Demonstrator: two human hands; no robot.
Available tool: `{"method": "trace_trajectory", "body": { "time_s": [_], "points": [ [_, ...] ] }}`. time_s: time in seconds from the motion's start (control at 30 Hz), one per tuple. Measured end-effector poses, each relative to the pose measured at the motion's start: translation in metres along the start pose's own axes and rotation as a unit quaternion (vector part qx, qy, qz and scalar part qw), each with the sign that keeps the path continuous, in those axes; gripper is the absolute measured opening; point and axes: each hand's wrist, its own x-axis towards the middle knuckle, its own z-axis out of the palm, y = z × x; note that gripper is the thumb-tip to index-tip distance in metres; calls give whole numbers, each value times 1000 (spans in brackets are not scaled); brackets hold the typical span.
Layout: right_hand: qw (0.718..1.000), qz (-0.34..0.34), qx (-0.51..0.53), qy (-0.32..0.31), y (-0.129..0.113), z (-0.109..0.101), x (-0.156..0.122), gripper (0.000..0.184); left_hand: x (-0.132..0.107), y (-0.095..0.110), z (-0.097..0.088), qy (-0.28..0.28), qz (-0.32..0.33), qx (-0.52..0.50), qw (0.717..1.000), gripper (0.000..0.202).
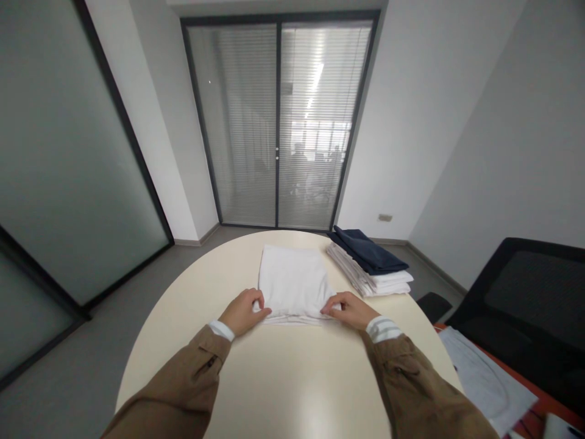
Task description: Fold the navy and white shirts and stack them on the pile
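Observation:
A folded white cloth garment (292, 283) lies flat in the middle of the round cream table (278, 390). My left hand (242, 312) pinches its near left corner, and my right hand (350, 310) holds its near right corner. Both sleeves are brown with white cuffs showing. To the right of the garment, not touching it, sits a stack of folded clothes (370, 265), with navy cloth on top and white and grey-striped layers beneath.
Behind the table stands a glass double door with blinds (278, 122). A frosted glass wall (68, 152) runs along the left. At the right are a black mesh office chair (516, 292) and a sheet of white material (484, 378) on an orange-edged surface.

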Motion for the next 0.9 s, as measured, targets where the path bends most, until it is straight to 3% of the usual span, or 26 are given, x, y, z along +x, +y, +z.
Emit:
{"method": "trace_trajectory", "body": {
  "time_s": [0.13,0.23,0.3,0.4,0.5,0.6,0.77,0.83,0.9],
  "points": [
    [1000,2,1,0,-6,-2,0,36,-1,-2,1,-16,-51,5,999,29],
    [998,11,-55,28,-12,-7,-2,36,-1,-4,2,-33,-66,8,997,29],
    [988,40,-125,80,-21,-12,-3,40,-1,-3,0,-48,-60,7,997,26],
    [949,73,-229,203,-40,-15,0,41,-2,1,-3,-71,-62,-3,996,23],
    [933,2,-249,260,-62,0,9,39,-2,6,-6,-97,-60,-27,993,20],
    [943,-62,-258,203,-73,29,16,49,-4,9,-9,-120,-45,-57,990,19],
    [964,-8,-265,10,-67,60,15,65,-6,4,-15,-150,-50,-102,982,23],
    [967,11,-253,-26,-66,60,14,64,-4,6,-18,-94,-64,-80,990,28],
    [968,22,-245,-46,-69,57,14,62,-1,15,-18,23,-69,-27,997,30]
  ]
}}
